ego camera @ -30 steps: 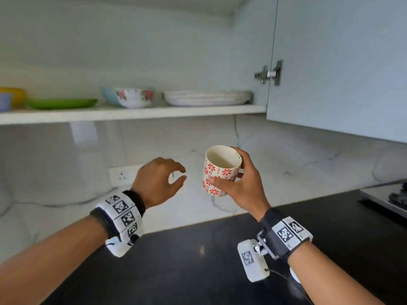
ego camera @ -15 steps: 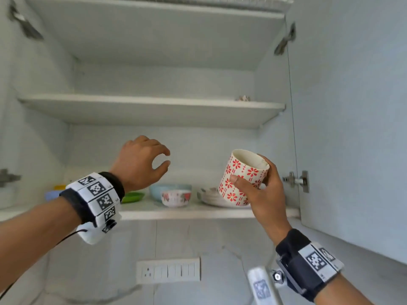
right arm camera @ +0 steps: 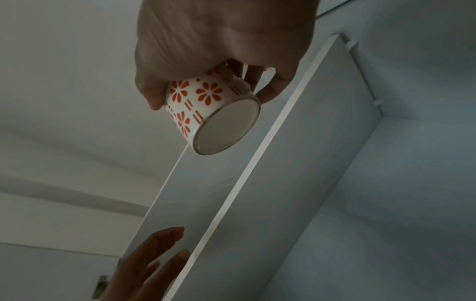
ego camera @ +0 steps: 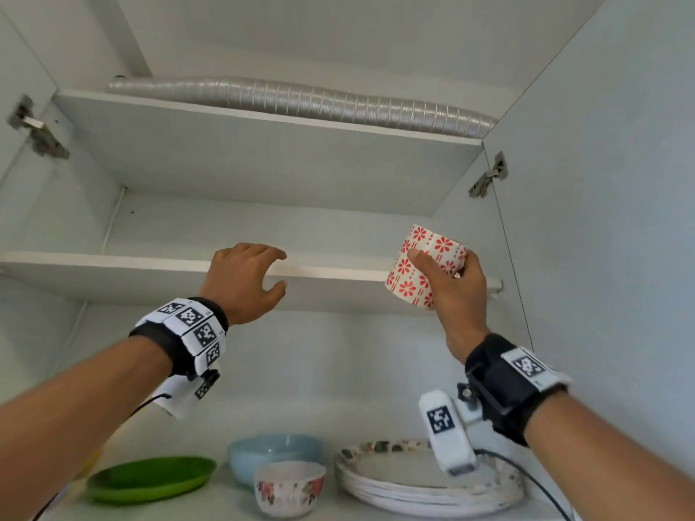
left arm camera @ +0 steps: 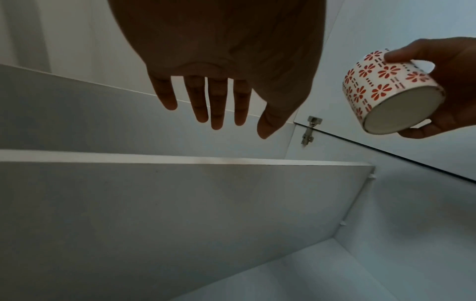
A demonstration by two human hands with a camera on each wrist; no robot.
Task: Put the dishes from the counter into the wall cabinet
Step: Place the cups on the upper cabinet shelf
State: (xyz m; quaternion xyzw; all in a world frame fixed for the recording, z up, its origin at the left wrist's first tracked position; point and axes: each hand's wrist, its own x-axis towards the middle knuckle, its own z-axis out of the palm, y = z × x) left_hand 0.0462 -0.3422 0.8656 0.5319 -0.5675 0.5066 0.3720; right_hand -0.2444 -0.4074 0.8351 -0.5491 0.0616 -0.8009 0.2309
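Observation:
My right hand [ego camera: 451,283] grips a white mug with red flowers [ego camera: 417,265], raised in front of the right end of the middle shelf [ego camera: 150,263] of the open wall cabinet. The mug's flat base shows in the wrist views [left arm camera: 401,110] [right arm camera: 226,126], with fingers wrapped round its wall. My left hand [ego camera: 244,280] is empty, its fingers spread and relaxed [left arm camera: 216,114], held just before the same shelf's front edge.
On the bottom shelf stand a green plate [ego camera: 150,479], a light blue bowl [ego camera: 274,451], a small floral bowl [ego camera: 289,486] and a stack of white plates [ego camera: 425,479]. The right door [ego camera: 620,220] stands open. A silver duct [ego camera: 301,103] lies above the top shelf.
Both hands have risen from below the bottom shelf to the middle shelf's height, the mug carried up and tilted. My view has swung upward into the cabinet.

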